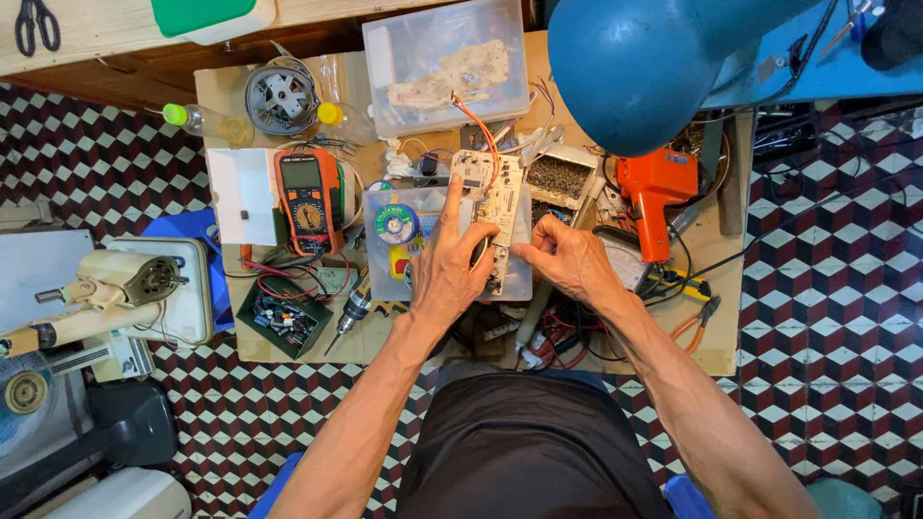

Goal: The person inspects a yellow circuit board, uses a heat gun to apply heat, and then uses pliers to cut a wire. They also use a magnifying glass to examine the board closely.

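- Left arm bare, running from 7 o'clock up toward the centre, wrist straight.
- Left hand [450, 274] back-up, index finger stretched out toward 12 o'clock, the other fingers curled down in a grip.
- Right arm bare, coming in from 5 o'clock, elbow bent, forearm angled toward 10 o'clock.
- Right hand [569, 259] at 3 o'clock of the left, just beside it, fingers bunched in a pinch pointing toward 9 o'clock.

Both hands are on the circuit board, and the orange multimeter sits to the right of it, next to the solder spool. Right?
Not quite. The head view shows both the left hand and right hand on the circuit board, but the orange multimeter sits to its left, next to the solder spool.
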